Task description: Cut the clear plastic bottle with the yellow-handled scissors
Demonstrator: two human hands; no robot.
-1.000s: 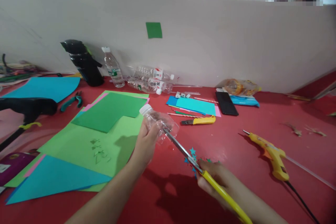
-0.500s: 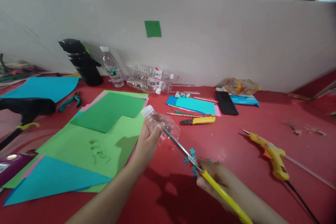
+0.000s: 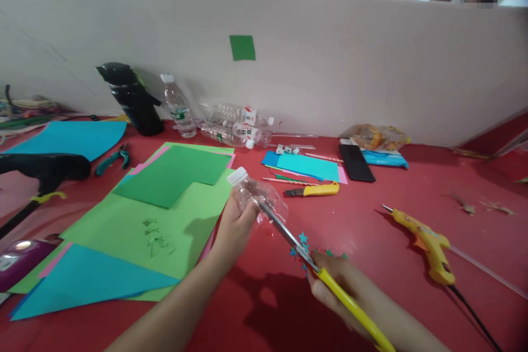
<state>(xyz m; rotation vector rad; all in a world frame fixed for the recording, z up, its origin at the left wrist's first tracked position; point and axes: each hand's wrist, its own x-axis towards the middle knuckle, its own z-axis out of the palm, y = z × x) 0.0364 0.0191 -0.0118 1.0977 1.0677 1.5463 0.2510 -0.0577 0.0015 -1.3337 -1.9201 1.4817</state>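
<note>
My left hand [image 3: 238,220] grips the clear top part of a cut plastic bottle [image 3: 272,201], its white cap pointing up and to the left. In my right hand [image 3: 336,280] is a pair of scissors [image 3: 289,235] with yellow handles, my fingers wrapped round them. The blades look nearly closed and their tips reach the bottle piece beside my left thumb; whether they bite into the plastic I cannot tell. Small blue and green paper stars [image 3: 303,238] lie on the red table behind the scissors, partly covered by my right hand.
Left of my hands lie green and blue paper sheets [image 3: 99,225] with paper scraps. A yellow utility knife [image 3: 317,190] and a phone [image 3: 357,163] lie ahead, a yellow glue gun [image 3: 424,236] to the right. Several plastic bottles [image 3: 235,132] and a black flask [image 3: 134,102] stand or lie by the white partition [image 3: 313,66].
The bottle piece and my left hand sit slightly farther right in the view. The whole scene has shifted a little with the camera. Both hands keep their hold.
</note>
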